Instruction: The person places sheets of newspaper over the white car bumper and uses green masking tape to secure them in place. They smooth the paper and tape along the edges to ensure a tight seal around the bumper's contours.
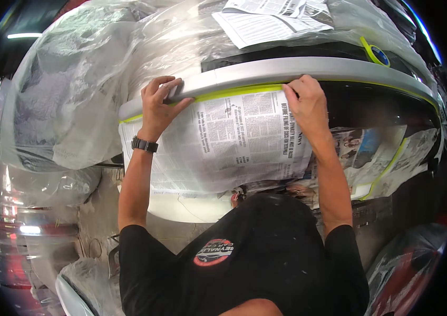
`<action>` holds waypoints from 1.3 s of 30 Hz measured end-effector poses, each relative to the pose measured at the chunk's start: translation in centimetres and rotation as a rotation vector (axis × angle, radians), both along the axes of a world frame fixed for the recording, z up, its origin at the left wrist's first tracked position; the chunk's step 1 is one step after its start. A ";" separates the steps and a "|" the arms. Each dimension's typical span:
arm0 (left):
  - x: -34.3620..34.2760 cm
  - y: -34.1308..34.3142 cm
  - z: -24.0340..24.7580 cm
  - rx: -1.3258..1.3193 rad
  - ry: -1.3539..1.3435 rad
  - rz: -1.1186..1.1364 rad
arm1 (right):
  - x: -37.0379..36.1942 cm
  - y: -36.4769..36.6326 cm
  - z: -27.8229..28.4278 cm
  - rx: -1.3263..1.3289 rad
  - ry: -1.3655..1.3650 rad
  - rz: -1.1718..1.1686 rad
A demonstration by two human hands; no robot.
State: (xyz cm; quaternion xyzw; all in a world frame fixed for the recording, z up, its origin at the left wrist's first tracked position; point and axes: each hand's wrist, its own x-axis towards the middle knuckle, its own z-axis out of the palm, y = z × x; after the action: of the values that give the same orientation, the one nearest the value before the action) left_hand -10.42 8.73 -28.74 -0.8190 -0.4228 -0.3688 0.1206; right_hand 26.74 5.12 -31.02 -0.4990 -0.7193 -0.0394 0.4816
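A newspaper sheet (223,142) hangs over the black car part in front of me, with a strip of yellow-green masking tape (239,92) along its top edge. Above the tape curves a long grey trim piece (265,68). My left hand (159,105), with a dark watch on its wrist, rests at the tape's left stretch. Its thumb reaches out along the tape, apart from the fingers bent over the grey trim. At the sheet's upper right corner my right hand (307,102) is closed, thumb and fingers gripping the taped edge.
A tape roll (377,55) lies beyond the trim at the right. Clear plastic sheeting (76,89) covers the left and far side, with loose newspapers (265,21) on top. More newspaper (371,152) covers the lower right. Bare glossy black (376,102) shows right of my right hand.
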 end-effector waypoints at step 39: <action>22.8 1.4 1.8 0.081 0.005 -0.144 | 8.3 -0.9 -0.9 -0.006 0.071 -0.002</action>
State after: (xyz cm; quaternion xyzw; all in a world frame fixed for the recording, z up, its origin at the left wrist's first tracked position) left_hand 12.33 10.14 -26.97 -0.8427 -0.3471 -0.3911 0.1276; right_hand 35.03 4.23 -31.93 -0.5021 -0.7015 -0.0202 0.5054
